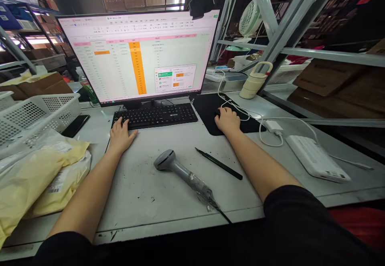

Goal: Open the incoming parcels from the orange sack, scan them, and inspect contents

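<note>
My left hand [121, 133] rests flat at the left end of the black keyboard [156, 115], fingers spread over the keys. My right hand [227, 120] is closed over a mouse on the black mouse pad [207, 107]; the mouse itself is almost fully hidden under the palm. Behind the keyboard stands a monitor [141, 53] showing a spreadsheet with an orange column and a small dialog window. A grey handheld barcode scanner [183, 174] lies on the table between my forearms, and a black pen [219, 163] lies just right of it.
Yellow mailer bags [36, 174] are piled at the left, beside a white mesh basket [36, 111] and a black phone [75, 125]. A white power strip [317, 158] with cables lies at the right. A cream bottle [255, 81], a fan [249, 19] and metal shelving [288, 21] stand behind.
</note>
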Demonstrator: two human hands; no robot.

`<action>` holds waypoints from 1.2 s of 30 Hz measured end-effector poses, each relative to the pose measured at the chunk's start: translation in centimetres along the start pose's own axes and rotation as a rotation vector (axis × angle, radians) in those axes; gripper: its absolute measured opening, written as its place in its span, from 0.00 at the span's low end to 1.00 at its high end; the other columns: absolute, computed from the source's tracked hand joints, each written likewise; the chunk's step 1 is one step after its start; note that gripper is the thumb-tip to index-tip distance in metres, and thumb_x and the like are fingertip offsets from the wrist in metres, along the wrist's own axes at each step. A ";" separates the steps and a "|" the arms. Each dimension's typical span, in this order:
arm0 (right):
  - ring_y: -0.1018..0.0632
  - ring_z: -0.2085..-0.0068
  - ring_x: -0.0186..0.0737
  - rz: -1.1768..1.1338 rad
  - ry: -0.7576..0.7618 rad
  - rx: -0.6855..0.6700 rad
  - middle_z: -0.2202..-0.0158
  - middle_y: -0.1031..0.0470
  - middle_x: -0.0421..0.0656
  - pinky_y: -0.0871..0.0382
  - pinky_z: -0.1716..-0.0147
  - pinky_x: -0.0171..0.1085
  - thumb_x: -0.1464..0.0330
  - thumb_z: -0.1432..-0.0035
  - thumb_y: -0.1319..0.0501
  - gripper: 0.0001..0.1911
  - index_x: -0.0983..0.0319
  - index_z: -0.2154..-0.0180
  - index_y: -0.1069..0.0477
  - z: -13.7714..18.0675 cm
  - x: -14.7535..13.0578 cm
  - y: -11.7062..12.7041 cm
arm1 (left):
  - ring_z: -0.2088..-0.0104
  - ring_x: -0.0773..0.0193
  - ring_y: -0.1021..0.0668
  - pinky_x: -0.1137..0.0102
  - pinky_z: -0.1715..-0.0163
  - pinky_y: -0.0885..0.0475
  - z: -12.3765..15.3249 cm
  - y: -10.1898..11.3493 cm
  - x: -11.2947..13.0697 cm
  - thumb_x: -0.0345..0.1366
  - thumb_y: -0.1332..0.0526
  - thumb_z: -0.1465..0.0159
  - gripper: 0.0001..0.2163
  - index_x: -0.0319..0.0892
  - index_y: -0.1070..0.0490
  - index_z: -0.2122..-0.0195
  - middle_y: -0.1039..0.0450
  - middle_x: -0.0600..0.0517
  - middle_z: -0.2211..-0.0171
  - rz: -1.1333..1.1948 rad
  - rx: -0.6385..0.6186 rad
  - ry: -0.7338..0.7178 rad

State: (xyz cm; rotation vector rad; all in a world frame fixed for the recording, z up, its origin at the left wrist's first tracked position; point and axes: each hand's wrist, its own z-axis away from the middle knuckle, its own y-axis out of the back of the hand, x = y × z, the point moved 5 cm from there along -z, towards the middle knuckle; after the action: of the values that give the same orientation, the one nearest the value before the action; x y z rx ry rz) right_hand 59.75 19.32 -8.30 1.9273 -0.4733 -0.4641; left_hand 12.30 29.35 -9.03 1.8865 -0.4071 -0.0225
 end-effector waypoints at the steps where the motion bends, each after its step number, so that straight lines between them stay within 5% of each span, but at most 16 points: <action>1: 0.28 0.44 0.58 -0.001 0.000 0.001 0.35 0.33 0.56 0.32 0.49 0.51 0.63 0.32 0.50 0.28 0.63 0.35 0.32 0.0 0.0 0.0 | 0.27 0.38 0.43 0.46 0.30 0.42 0.0 0.0 0.0 0.53 0.44 0.31 0.34 0.38 0.41 0.29 0.50 0.36 0.25 0.007 -0.004 0.003; 36: 0.28 0.44 0.59 -0.013 -0.005 0.001 0.34 0.33 0.54 0.31 0.49 0.51 0.64 0.31 0.50 0.24 0.61 0.39 0.28 0.2 -0.1 0.4 | 0.26 0.38 0.44 0.45 0.29 0.44 -0.1 -0.1 -0.2 0.54 0.44 0.31 0.34 0.39 0.40 0.29 0.51 0.36 0.25 0.028 -0.011 0.004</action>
State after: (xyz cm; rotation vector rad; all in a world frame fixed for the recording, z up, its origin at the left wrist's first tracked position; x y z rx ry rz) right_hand 59.53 19.04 -7.99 1.9315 -0.4648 -0.4770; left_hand 12.18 29.50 -9.09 1.8697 -0.4295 -0.0019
